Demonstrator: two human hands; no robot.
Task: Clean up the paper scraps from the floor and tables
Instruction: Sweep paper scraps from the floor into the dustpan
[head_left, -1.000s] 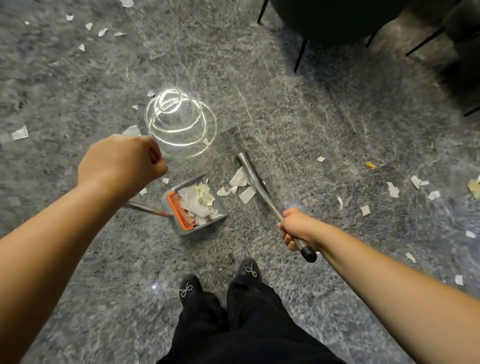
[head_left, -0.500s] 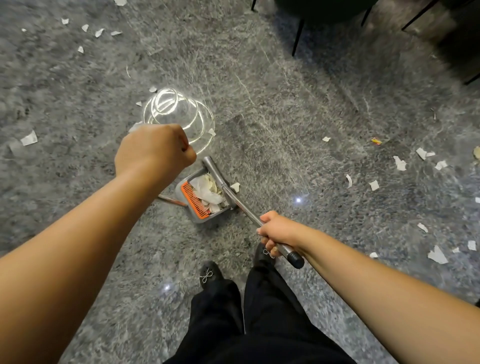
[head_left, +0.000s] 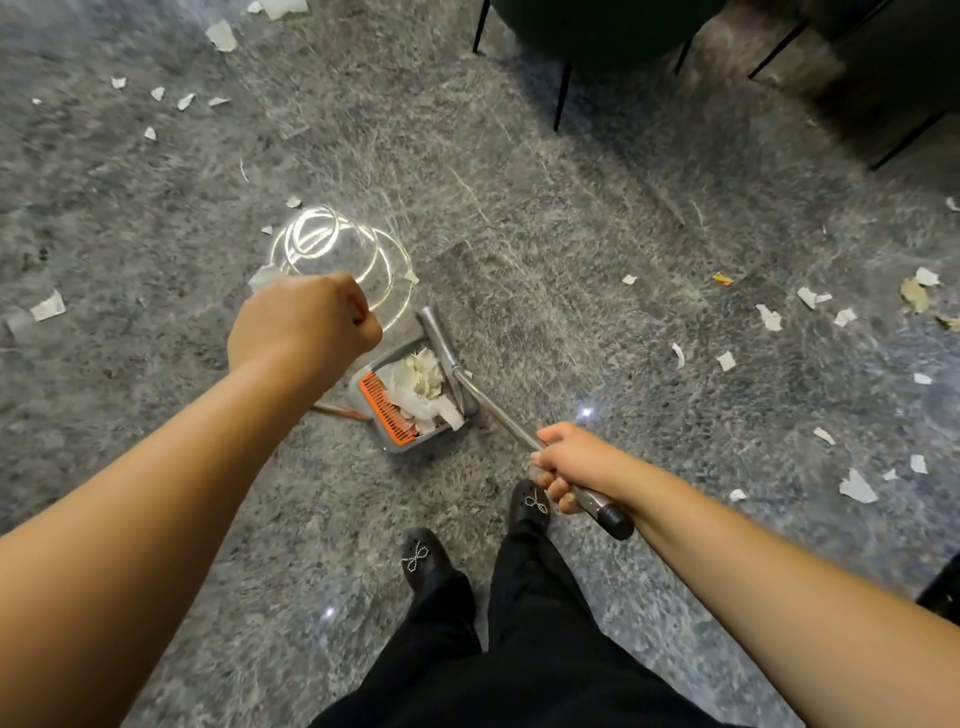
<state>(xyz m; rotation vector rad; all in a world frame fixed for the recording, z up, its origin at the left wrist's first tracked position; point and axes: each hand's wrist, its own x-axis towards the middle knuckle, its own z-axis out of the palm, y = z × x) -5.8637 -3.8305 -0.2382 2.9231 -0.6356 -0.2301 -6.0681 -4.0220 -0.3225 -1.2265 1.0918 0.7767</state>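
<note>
A grey dustpan (head_left: 396, 442) with an orange comb edge (head_left: 387, 410) stands on the grey stone floor, full of white paper scraps (head_left: 421, 384). My left hand (head_left: 301, 322) is a fist above it, closed on the top of the pan's long handle, of which only a thin rod (head_left: 337, 412) shows under my forearm. My right hand (head_left: 571, 457) grips the silver broom handle (head_left: 506, 423) near its black end cap. The broom head (head_left: 441, 338) lies against the pan's open side. Loose scraps (head_left: 769, 317) lie on the floor to the right.
More scraps lie at the upper left (head_left: 184, 101) and far left (head_left: 49, 306). Black chair legs (head_left: 561, 98) and dark furniture (head_left: 883, 78) stand at the top right. My black shoes (head_left: 423, 558) are just behind the pan. Ring-shaped light reflections (head_left: 332, 249) glare on the floor.
The broom swept left and pushed the scraps lying beside the dustpan into it. My left hand shifted right, over the pan. My right hand drew the handle in toward my feet.
</note>
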